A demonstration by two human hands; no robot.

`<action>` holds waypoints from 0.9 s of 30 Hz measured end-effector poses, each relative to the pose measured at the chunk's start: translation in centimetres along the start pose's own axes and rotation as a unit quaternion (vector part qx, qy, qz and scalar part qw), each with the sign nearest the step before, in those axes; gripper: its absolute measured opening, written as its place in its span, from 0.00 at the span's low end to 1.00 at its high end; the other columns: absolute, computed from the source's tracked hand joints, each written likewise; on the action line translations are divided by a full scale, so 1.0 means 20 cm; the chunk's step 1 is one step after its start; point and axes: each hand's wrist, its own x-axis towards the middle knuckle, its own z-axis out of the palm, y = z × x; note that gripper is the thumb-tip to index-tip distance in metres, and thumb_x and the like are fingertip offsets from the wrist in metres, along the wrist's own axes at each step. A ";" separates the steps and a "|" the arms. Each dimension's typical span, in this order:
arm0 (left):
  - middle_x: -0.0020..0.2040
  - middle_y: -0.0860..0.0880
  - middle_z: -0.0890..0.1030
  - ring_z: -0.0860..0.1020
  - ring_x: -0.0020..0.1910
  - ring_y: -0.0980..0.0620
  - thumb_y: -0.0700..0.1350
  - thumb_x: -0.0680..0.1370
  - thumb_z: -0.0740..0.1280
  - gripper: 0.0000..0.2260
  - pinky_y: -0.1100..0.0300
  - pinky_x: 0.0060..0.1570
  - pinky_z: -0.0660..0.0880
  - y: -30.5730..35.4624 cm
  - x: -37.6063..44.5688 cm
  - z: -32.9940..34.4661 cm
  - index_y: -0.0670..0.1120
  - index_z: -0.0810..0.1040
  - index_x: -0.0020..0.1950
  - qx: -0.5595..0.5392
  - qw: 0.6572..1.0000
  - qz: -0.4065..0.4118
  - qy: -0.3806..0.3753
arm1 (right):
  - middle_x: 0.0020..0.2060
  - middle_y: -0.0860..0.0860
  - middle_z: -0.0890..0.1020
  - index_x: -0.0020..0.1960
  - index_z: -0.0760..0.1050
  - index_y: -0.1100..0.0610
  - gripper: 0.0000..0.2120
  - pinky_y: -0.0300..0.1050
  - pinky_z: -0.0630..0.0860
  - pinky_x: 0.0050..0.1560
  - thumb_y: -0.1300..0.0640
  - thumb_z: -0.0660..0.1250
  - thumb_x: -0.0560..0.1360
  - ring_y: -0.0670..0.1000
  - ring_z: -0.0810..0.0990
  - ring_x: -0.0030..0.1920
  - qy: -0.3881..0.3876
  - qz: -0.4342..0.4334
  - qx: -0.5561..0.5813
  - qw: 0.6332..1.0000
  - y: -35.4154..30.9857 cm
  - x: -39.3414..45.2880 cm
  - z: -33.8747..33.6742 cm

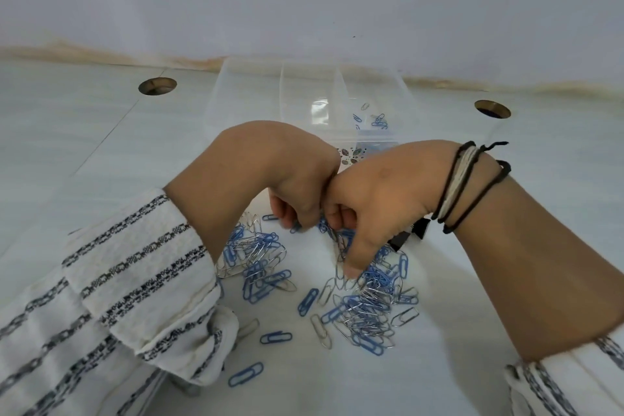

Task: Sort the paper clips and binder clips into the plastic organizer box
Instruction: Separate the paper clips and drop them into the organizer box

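Directly beneath hands: paper clips (blue, silver).

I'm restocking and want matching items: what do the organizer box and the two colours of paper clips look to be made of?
Organizer box: clear, glossy plastic; the table shows through its walls. Silver paper clips: bare, shiny metal wire. Blue paper clips: probably the same wire with a smooth coloured coating, though that can't be confirmed.

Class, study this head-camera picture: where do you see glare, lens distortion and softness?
Head view: glare patches shine on the clear organizer box, washing out its dividers; wide-angle distortion bows the table's back edge and stretches the sleeves at the corners; the left hand and right hand look slightly soft; light is even, shadows faint.
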 end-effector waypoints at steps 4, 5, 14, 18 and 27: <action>0.29 0.50 0.85 0.85 0.30 0.54 0.34 0.74 0.74 0.16 0.56 0.41 0.85 -0.01 0.00 -0.01 0.49 0.80 0.29 -0.019 1.000 -0.006 -0.016 | 0.45 0.51 0.85 0.52 0.81 0.56 0.20 0.39 0.75 0.36 0.45 0.80 0.67 0.50 0.82 0.42 0.012 -0.011 0.007 1.000 -0.02 0.04 0.02; 0.29 0.49 0.85 0.85 0.31 0.52 0.33 0.75 0.74 0.17 0.56 0.40 0.85 -0.02 0.00 -0.01 0.49 0.80 0.29 -0.025 0.999 -0.005 -0.020 | 0.43 0.50 0.85 0.51 0.81 0.56 0.18 0.39 0.76 0.37 0.46 0.80 0.68 0.51 0.84 0.43 0.018 -0.017 0.023 0.999 -0.01 0.05 0.02; 0.33 0.48 0.86 0.86 0.34 0.55 0.37 0.75 0.74 0.07 0.62 0.37 0.82 -0.05 -0.10 -0.08 0.44 0.83 0.38 -0.025 1.000 0.002 -0.008 | 0.34 0.47 0.83 0.44 0.80 0.52 0.04 0.37 0.74 0.33 0.58 0.74 0.72 0.46 0.83 0.34 0.037 -0.033 0.078 0.996 0.09 0.01 -0.02; 0.36 0.52 0.88 0.86 0.36 0.58 0.45 0.75 0.75 0.04 0.66 0.37 0.78 -0.09 -0.24 -0.18 0.48 0.85 0.41 -0.063 0.993 0.032 0.099 | 0.33 0.48 0.85 0.44 0.81 0.54 0.03 0.35 0.76 0.34 0.60 0.73 0.72 0.43 0.81 0.31 0.168 -0.036 0.157 0.972 0.22 -0.16 -0.14; 0.34 0.56 0.82 0.76 0.29 0.62 0.46 0.75 0.76 0.02 0.75 0.27 0.68 0.02 0.10 -0.06 0.49 0.87 0.44 -0.261 0.819 0.027 0.511 | 0.37 0.51 0.86 0.42 0.82 0.55 0.03 0.42 0.81 0.41 0.56 0.74 0.70 0.50 0.87 0.39 0.529 0.106 0.287 0.791 0.44 -0.04 -0.11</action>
